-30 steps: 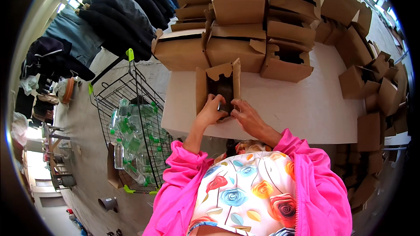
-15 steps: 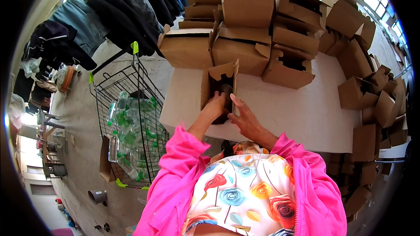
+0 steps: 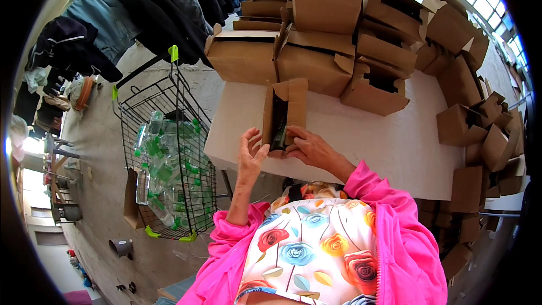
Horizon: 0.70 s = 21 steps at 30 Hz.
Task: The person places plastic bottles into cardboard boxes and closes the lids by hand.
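Carton [image 3: 297,101] sits near the white table's [image 3: 361,158] left end, seemingly part-folded, top not fully closed.
Plain brown card frames a narrow dark gap; left hand [image 3: 250,151], loosely open, empty, hangs beside it; right hand [image 3: 311,148], fingers bent, touches its near right edge, grip unclear.

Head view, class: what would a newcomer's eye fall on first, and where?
Probably the bright pink jacket at bottom centre, open over a flowered shirt. Left of the pale table, a black wire cart holds clear, green-capped bottles; on the table, brown boxes stand beyond the open box at the right hand.
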### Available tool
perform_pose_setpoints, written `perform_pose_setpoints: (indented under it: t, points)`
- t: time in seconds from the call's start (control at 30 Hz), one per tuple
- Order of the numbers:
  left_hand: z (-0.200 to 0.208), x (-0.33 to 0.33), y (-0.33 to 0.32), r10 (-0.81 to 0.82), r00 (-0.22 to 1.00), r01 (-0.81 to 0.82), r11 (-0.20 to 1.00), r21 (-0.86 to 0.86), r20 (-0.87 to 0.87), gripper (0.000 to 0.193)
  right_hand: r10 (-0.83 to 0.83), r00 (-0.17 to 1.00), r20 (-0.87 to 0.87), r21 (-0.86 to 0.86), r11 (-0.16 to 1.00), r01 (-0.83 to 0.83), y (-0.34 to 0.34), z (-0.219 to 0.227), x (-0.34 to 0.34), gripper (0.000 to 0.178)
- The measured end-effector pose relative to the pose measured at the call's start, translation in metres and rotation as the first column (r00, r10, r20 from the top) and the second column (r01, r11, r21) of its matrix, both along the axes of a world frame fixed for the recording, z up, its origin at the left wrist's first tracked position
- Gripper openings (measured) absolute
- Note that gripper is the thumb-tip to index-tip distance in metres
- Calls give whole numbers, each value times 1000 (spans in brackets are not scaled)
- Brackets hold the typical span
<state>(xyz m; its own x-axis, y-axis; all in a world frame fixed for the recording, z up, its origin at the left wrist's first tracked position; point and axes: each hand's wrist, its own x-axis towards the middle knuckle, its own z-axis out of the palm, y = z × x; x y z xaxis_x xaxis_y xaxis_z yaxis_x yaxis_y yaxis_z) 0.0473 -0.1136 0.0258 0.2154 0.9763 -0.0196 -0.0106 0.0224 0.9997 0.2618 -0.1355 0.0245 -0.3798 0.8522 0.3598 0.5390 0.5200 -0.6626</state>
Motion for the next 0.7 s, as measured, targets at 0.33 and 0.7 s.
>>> perform_pose_setpoints:
  t: [0.33,0.7]
  points:
    - [-29,46,-12,-70,878,259,901,347,-473,73,-514,841,167,-20,851,525,-4,-18,5,55]
    - [-33,70,-27,62,825,284,813,507,-562,41,-475,756,-451,-278,879,387,7,-52,18,56]
